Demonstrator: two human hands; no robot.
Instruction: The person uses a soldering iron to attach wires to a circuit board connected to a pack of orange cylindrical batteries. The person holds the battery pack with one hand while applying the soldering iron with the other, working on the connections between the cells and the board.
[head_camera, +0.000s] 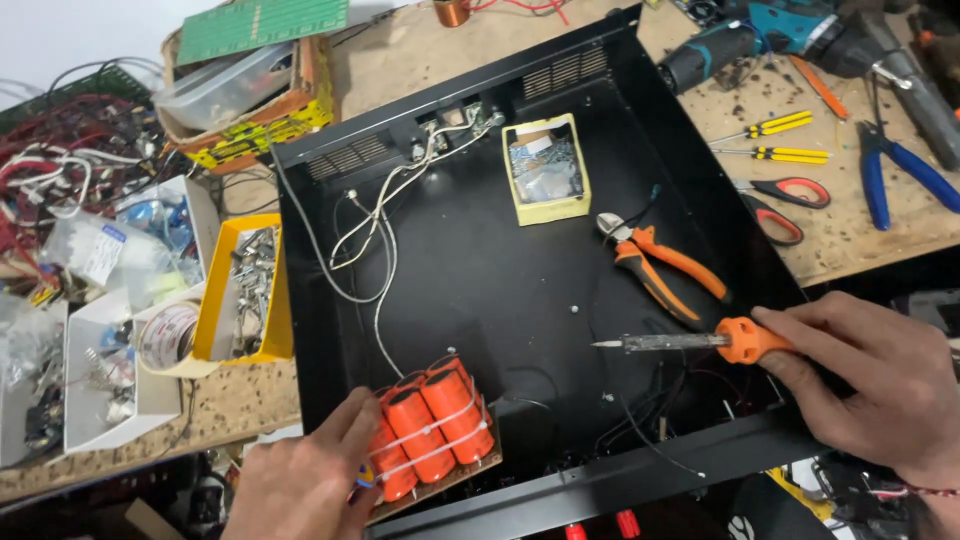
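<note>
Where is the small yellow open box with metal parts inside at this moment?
In the head view, the small yellow open box sits inside the black metal chassis, near its back wall, up and left of the orange-handled cutting pliers and right of the white wires.

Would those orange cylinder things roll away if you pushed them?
Probably not: the orange cylinders look tied together with white ties and fixed on a flat board. The left hand holds its edge. The bundle likely feels stiff and rather heavy.
</note>
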